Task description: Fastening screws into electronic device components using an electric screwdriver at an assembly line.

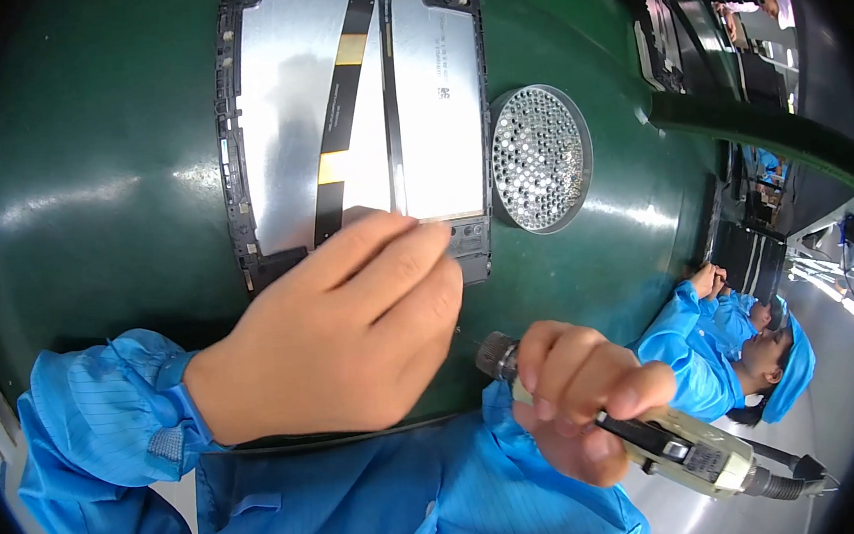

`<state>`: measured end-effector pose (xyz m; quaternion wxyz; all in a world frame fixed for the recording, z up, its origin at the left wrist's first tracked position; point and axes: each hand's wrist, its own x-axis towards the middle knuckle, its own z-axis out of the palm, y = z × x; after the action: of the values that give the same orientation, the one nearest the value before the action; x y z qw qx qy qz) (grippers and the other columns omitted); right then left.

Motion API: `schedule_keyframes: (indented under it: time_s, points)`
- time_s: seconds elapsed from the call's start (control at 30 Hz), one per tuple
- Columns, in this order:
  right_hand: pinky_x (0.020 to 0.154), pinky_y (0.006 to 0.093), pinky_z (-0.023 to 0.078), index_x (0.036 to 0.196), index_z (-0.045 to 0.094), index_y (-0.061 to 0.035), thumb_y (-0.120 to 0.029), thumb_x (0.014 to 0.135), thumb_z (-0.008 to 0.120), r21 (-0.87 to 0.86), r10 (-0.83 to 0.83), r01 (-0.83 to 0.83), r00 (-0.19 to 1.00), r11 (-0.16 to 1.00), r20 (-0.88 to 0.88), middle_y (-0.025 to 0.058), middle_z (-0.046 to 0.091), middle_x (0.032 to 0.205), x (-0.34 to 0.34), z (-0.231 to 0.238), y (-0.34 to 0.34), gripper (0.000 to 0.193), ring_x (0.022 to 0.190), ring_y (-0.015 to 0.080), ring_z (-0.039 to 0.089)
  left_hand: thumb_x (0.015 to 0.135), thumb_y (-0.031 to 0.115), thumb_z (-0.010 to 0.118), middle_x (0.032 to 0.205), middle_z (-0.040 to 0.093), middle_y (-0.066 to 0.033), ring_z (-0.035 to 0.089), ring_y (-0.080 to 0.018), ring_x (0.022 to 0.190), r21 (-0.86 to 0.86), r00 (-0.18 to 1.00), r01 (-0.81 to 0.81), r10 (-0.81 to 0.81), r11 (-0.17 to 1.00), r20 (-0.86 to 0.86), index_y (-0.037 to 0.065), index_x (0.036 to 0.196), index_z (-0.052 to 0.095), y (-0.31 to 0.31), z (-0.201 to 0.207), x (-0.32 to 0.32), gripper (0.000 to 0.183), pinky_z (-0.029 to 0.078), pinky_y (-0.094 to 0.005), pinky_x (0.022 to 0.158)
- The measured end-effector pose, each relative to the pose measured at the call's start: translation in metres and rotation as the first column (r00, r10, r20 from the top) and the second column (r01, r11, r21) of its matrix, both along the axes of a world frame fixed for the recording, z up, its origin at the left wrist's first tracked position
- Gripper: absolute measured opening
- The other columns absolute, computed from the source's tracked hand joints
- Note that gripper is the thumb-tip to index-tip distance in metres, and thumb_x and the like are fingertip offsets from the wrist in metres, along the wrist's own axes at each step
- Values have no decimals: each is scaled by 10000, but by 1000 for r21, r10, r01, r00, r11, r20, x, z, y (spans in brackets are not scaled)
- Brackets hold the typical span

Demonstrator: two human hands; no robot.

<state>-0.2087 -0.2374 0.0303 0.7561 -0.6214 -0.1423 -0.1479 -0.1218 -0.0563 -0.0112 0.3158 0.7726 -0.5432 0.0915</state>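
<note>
A tablet with its inside laid bare (269,109) lies on the green work surface, showing silver battery panels, a black ribbon cable (342,103) with gold patches and a black frame. Over its lower edge is my left hand (341,324), thumb and fingers pressed together. What the fingertips hold, if anything, is hidden. My right hand (588,395) is wrapped round an electric screwdriver (697,451), held tilted in front of my body; its knurled collar points left, toward my left hand, and its cord end points right. A round dish of small screws (542,158) sits right of the tablet.
The green table (106,142) extends around the tablet. A dark green bar or hose (752,126) crosses at the right, with another dark device (659,33) behind. At the far right sits a person in blue workwear and cap (705,356), hands raised together.
</note>
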Motion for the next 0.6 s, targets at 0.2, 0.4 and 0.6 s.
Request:
schedule_keyframes:
  time_s: [0.2,0.4,0.6]
  points:
    - [563,280,409,1004,511,-143,-137,795,617,80,-27,32,998,996,-60,-7,503,644,2,24,12,235,607,127,504,645,99,738,920,556,-103,563,-248,850,-196,945,102,-157,975,-287,-28,905,648,-3,0,-10,303,444,-345,676]
    - [570,276,416,989,510,-143,-139,777,630,132,-39,45,998,990,-48,-1,506,639,2,34,17,243,613,125,509,650,55,758,791,563,-80,560,-227,711,-238,927,120,-195,964,-322,-25,866,649,2,-3,-6,254,429,-325,611]
    - [588,284,413,1000,503,-142,-148,787,626,151,-120,120,993,981,-8,0,509,653,3,37,18,247,618,126,507,626,36,794,771,571,-76,557,-212,663,-317,914,71,-189,946,-360,-19,831,645,-1,-2,-3,260,421,-306,567]
